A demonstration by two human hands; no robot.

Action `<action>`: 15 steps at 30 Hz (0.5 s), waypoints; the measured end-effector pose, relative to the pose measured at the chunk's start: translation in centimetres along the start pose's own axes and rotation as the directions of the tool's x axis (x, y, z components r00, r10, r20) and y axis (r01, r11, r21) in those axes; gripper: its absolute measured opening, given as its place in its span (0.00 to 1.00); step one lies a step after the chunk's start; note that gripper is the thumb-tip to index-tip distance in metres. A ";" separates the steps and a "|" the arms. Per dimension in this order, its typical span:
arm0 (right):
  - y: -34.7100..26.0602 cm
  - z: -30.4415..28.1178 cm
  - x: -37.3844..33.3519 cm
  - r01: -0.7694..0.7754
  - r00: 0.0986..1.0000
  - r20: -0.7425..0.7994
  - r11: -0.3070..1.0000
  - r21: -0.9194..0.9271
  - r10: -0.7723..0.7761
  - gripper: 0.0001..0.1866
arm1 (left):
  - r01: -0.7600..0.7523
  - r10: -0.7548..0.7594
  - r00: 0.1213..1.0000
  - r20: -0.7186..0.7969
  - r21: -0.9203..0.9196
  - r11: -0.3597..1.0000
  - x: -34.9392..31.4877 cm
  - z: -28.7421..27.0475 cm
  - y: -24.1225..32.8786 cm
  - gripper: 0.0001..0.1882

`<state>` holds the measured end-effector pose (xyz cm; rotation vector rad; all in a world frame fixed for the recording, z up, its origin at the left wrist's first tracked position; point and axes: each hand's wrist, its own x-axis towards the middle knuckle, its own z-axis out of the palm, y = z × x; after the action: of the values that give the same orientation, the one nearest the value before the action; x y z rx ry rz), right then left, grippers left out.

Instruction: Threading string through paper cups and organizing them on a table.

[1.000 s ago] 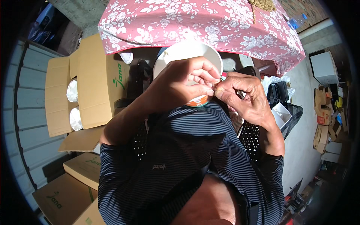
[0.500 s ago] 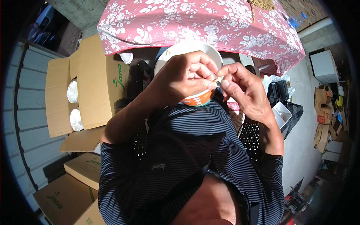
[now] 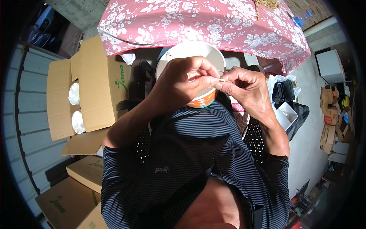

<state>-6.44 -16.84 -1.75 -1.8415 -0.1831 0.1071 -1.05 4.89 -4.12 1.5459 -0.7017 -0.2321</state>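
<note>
My left hand [image 3: 190, 76] is closed in a pinch, thumb against fingers, with the fingertips pointing right. Facing it, my right hand [image 3: 249, 86] pinches too, and the fingertips of both nearly meet. Between them is a short, thin, pale yellowish piece [image 3: 221, 80], held from both sides; its kind is too small to make out. Behind and below the hands stands a round bucket [image 3: 202, 46], white inside with orange and green on the outside. My hands and wrists cover much of its opening.
A table with a pink floral cloth [image 3: 160, 26] stands ahead, a coil of straw-coloured rope [image 3: 268, 4] on its far edge. Open cardboard boxes [image 3: 95, 87] are at the left, and a small white container [image 3: 286, 115] and black bag at the right. More boxes line the right side.
My right fingers have closed in on the left fingertips, and the pale piece now lies more level between them. My left fingers have shifted slightly; the bucket stays in place.
</note>
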 end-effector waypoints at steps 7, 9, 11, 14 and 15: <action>-1.0 0.1 -0.1 -0.059 0.998 -0.007 0.998 -0.012 0.059 0.04 | 0.067 -0.067 0.998 -0.006 0.078 0.995 -0.7 0.5 0.6 0.05; -1.0 0.2 -0.2 -0.072 0.997 0.005 0.997 -0.001 0.072 0.04 | 0.036 -0.035 0.999 -0.013 0.120 0.992 -0.6 0.5 1.1 0.05; -0.9 0.5 -0.4 -0.058 0.998 0.019 0.997 0.057 0.057 0.03 | 0.006 -0.002 1.000 -0.025 0.163 0.987 -0.7 0.6 0.9 0.04; -0.4 0.6 -0.5 0.028 0.999 0.019 0.999 -0.026 -0.028 0.03 | -0.043 0.027 0.985 -0.171 -0.088 0.995 -0.6 0.9 -0.2 0.07; -0.4 0.6 -0.5 0.028 0.999 0.018 0.999 -0.026 -0.027 0.03 | -0.012 0.005 0.989 -0.147 -0.041 0.999 -0.7 0.7 0.0 0.07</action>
<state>-7.09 -16.23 -1.58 -1.8636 -0.2230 0.1022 -2.02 4.68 -4.45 1.5034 -0.5837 -0.1241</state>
